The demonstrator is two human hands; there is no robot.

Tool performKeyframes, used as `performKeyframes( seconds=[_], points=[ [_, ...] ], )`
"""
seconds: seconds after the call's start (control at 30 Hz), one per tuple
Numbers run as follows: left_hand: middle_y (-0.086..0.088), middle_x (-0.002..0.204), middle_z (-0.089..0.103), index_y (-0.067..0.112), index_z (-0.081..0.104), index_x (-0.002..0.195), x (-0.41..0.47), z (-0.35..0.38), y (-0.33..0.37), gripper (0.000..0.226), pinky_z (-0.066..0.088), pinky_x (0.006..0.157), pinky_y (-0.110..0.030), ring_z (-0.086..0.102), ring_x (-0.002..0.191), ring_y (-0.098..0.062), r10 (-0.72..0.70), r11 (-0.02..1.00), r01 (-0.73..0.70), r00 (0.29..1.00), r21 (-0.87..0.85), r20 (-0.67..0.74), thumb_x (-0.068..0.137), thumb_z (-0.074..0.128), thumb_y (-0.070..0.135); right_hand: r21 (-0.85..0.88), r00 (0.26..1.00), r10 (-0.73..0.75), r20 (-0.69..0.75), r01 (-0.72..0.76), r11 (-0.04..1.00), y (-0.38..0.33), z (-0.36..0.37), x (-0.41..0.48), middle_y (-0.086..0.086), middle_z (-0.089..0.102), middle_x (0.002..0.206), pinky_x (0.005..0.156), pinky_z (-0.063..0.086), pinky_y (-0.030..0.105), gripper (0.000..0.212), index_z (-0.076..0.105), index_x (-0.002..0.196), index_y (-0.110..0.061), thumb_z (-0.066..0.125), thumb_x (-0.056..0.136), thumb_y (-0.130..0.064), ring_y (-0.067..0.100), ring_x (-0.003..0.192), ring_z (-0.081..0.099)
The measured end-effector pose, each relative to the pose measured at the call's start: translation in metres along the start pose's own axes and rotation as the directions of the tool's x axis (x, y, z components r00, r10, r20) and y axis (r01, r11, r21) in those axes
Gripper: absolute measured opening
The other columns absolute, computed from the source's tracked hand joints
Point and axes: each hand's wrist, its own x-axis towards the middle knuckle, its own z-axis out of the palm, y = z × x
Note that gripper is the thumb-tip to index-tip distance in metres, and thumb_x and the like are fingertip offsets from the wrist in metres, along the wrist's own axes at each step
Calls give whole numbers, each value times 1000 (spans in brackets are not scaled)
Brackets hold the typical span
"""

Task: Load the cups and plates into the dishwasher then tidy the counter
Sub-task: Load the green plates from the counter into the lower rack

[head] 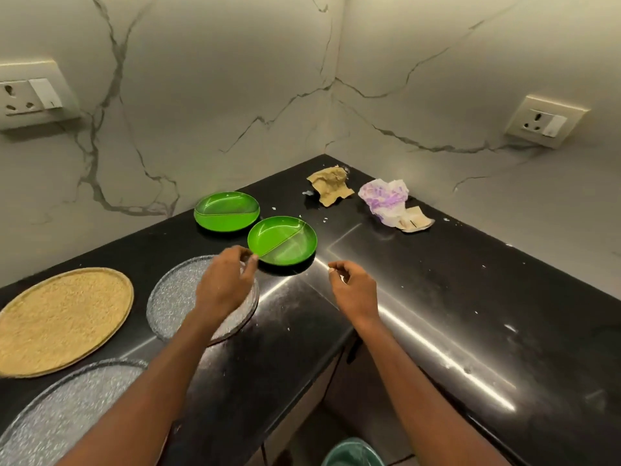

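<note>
Black polished stone counter (437, 297), L-shaped, glossy, with glare streaks and white crumbs and dust, ran into a corner of white marble-look wall with grey veins. 2 green plates sat on it near the corner, both round, shallow, shiny and plastic-looking, each split by 1 raised divider. The near green plate (285, 242) lay flat or nearly so, its divider running diagonally from near-left to far-right. The far green plate (226, 211) sat just beside it to the far-left, rims almost touching, with its divider running roughly left-right. Round, so no real long axis, only the divider line. The left hand (225, 284) was at the near-left rim of the near green plate, thumb and fingers curled in to a narrow gap around the rim; cannot tell if they actually gripped it. The right hand (354, 289) hovered over the counter edge, apart from the plate, fingers loosely curled, holding nothing. A grey speckled plate (168, 297), round and rough-textured, lay under the left wrist, and a 2nd grey speckled plate (67, 415) was at bottom-left. A tan woven mat (60, 317), round and grainy, lay at the left. Crumpled brown paper (331, 185) and a white-purple wrapper (386, 200) sat in the corner. 2 wall sockets showed (30, 95) (544, 121).
</note>
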Motion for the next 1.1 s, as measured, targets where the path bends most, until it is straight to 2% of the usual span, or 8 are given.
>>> performKeyframes(
  seconds=[0.13, 0.23, 0.33, 0.47, 0.57, 0.7, 0.93, 1.1],
  points=[
    [-7, 108, 65, 14, 59, 109, 75, 11, -24, 35, 41, 77, -33, 58, 94, -25, -264, 965, 264, 964, -12, -19, 95, 48, 45, -26, 997, 73, 29, -72, 997, 12, 32, 48, -2, 72, 93, 83, 51, 32, 14, 72, 96, -19, 62, 87, -18, 15, 90, 66],
    [-10, 106, 65, 15, 57, 110, 121, 23, -50, 39, 53, 84, -39, 66, 88, -31, -465, 877, 467, 884, -114, 49, 91, 50, 49, -28, 987, 149, 58, -148, 989, 17, 52, 77, -6, 67, 86, 81, 51, 31, 11, 71, 95, -17, 63, 86, -16, 17, 89, 66],
    [-13, 85, 68, 5, 57, 102, 159, 33, -74, 40, 60, 60, -40, 69, 54, -28, -626, 713, 628, 771, -312, 120, 92, 52, 43, -101, 965, 244, 99, -235, 967, 23, 79, 104, 3, 69, 98, 80, 45, 29, 13, 67, 99, -13, 62, 87, -19, 21, 96, 64],
    [-14, 92, 69, 2, 50, 114, 191, 48, -104, 39, 49, 41, -28, 69, 53, -31, -734, 477, 719, 642, -506, 221, 92, 54, 35, -192, 948, 302, 96, -280, 940, 29, 107, 125, 7, 58, 113, 89, 46, 33, 28, 56, 108, -13, 63, 84, -25, 25, 101, 59],
    [-15, 86, 70, 1, 46, 121, 204, 54, -117, 37, 48, 38, -25, 68, 54, -31, -768, 362, 751, 576, -553, 281, 94, 52, 25, -147, 916, 385, 116, -367, 919, 38, 125, 135, 4, 60, 108, 81, 55, 47, 35, 39, 103, -29, 62, 77, -30, 29, 84, 68],
    [-16, 85, 70, 0, 51, 121, 210, 56, -119, 33, 55, 45, -30, 69, 59, -31, -750, 352, 748, 585, -563, 309, 91, 39, 3, -53, 843, 515, 156, -514, 856, 38, 129, 142, 3, 66, 73, 68, 60, 46, 21, 42, 102, -21, 52, 88, -11, 25, 51, 69],
    [-21, 99, 67, 6, 51, 113, 192, 54, -86, 24, 58, 50, -30, 69, 62, -31, -657, 345, 655, 680, -672, 325, 94, 35, 8, 19, 864, 498, 72, -501, 865, 39, 98, 131, 4, 60, 100, 57, 60, 43, 26, 52, 114, -19, 42, 92, -11, 27, 76, 68],
    [-18, 84, 66, 0, 54, 111, 148, 51, -54, 27, 57, 46, -29, 67, 60, -30, -567, 356, 607, 745, -711, 352, 94, 35, 8, 14, 889, 457, -27, -457, 890, 55, 59, 105, 6, 67, 96, 75, 57, 50, 21, 59, 105, -29, 44, 94, -18, 27, 85, 65]
  ],
)
